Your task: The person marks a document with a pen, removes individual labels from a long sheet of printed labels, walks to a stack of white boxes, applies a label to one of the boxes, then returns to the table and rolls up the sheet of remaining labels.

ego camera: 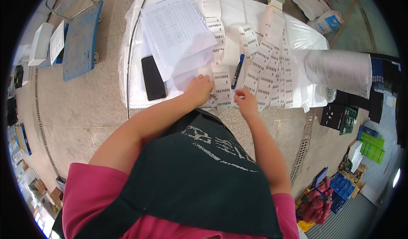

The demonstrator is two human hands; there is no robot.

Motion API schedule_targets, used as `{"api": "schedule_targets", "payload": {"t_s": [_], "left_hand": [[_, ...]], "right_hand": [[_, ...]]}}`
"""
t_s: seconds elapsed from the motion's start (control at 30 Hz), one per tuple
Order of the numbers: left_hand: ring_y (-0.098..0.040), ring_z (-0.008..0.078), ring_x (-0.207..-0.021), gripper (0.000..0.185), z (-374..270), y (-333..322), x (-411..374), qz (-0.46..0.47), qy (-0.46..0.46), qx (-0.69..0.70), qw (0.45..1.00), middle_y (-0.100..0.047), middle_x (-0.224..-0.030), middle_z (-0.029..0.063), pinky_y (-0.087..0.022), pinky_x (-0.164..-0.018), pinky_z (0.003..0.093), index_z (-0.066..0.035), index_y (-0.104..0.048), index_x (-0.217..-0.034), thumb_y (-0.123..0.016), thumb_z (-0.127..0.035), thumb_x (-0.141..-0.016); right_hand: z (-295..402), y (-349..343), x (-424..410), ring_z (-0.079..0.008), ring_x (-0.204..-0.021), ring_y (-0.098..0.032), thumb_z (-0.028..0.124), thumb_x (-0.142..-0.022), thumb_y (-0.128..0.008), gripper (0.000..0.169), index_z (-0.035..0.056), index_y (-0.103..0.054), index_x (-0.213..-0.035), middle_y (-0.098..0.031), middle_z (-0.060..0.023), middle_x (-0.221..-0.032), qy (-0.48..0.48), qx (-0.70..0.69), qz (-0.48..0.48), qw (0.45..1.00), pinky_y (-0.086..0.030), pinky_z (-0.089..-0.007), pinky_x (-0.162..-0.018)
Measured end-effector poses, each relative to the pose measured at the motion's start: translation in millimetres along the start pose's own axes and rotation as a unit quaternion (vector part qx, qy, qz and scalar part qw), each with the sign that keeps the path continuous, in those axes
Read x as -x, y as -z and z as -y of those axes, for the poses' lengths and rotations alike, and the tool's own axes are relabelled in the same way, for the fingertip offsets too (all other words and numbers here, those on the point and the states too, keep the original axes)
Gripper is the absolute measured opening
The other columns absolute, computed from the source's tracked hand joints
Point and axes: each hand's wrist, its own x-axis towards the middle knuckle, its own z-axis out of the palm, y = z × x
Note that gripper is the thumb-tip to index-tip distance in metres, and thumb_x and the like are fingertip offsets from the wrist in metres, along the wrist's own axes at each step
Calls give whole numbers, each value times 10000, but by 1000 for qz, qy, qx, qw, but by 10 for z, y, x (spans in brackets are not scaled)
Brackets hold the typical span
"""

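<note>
My left hand [200, 90] is at the table's near edge, over the left side of a printed label strip [222, 84]. A small tilted label piece [212, 99] shows just below its fingers; whether they grip it is hidden. My right hand [247, 102] is to the right of that strip, its fingers curled and slightly blurred, and nothing can be made out in them. Just beyond it lies a blue marker pen [238, 71]. More label strips [264, 63] fan out to the right. Printed sheets [178, 28] and a black-screened phone [153, 78] lie to the left.
White plastic sheeting covers the table [301, 28]. A dark cable [130, 47] runs down its left side. A roll of silvery wrap [338, 71] juts out at the right. A blue platform trolley [81, 44] stands on the floor at left; sacks [325, 20] lie at far right.
</note>
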Motion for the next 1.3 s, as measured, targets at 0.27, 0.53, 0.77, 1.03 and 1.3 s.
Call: {"api": "schedule_targets", "payload": {"t_s": [0.27,0.53,0.77,1.03,1.3], "left_hand": [[-510,154,-705,381,156,330,217,44,133,358,923,-536,-763,48,-427,-667,296,-97,-512,-1052,-733,-80,-742],[-520,99,-804,389,197,710,583,21,194,508,839,-560,-865,38,-434,-727,248,-88,-429,-1217,-580,-15,-866],[-548,132,-928,204,271,718,395,-49,150,422,893,-602,-1002,51,-449,-836,293,-40,-652,-1037,-508,-107,-907],[-568,158,-920,298,-511,1220,-117,-39,82,390,916,-610,-1018,83,-445,-843,294,-18,-664,-1043,-623,-263,-879],[-538,122,-828,274,-781,1117,-216,-36,139,592,793,-626,-861,44,-440,-767,268,-1,-643,-931,-670,-264,-858]], "right_hand": [[384,624,-1508,-154,-679,-594,124,-770,-675,313,24,-622,-1062,-669,-88,-949,108,37,-159,981,-478,-274,-623],[437,819,-2213,-133,-597,-548,164,-752,-718,378,-16,-595,-1060,-624,-98,-892,-58,53,87,993,-416,-252,-513],[1730,1117,-1419,-55,-472,-269,146,-804,-676,203,-6,-570,-886,-455,19,-640,-60,-167,178,968,-213,-244,-421],[1756,1094,-1089,-32,-451,-299,146,-849,-645,172,52,-505,-812,-464,29,-646,-48,-297,176,937,-243,-192,-404],[1525,1033,-324,-153,-849,-598,254,-893,-592,300,-15,-601,-1027,-639,-74,-948,81,-270,71,957,-463,-286,-827]]}}
